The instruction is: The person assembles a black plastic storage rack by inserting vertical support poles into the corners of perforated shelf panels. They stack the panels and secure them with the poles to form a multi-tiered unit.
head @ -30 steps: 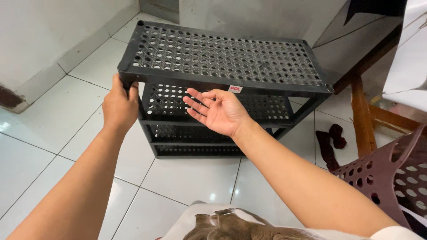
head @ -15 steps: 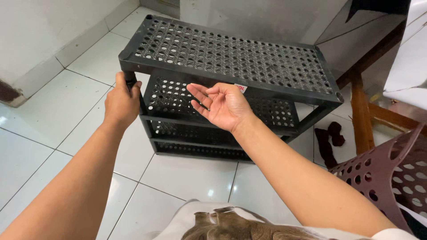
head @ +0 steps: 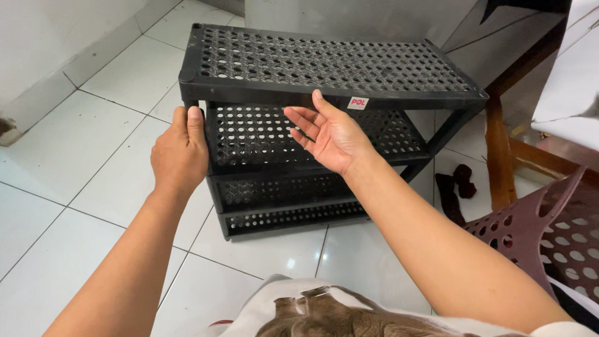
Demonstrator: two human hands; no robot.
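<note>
White glossy floor tiles (head: 68, 168) with thin dark grout lines spread under you, meeting a pale wall with a low skirting at the upper left. On them stands a black plastic shelf rack (head: 324, 62), four tiers of flat trays pierced all over with round holes, joined by square corner posts; a small red-and-white sticker sits on its top front edge. Your left hand (head: 180, 153) is closed around the rack's front left post, just under the top tray. Your right hand (head: 331, 134) is open, palm up, fingers spread, its fingertips at the front edge of the top tray; you cannot tell whether they touch it. To the right, a brown wooden table leg (head: 499, 156), a dark cloth (head: 454, 187) on the floor, and a maroon perforated plastic chair (head: 549, 231).
</note>
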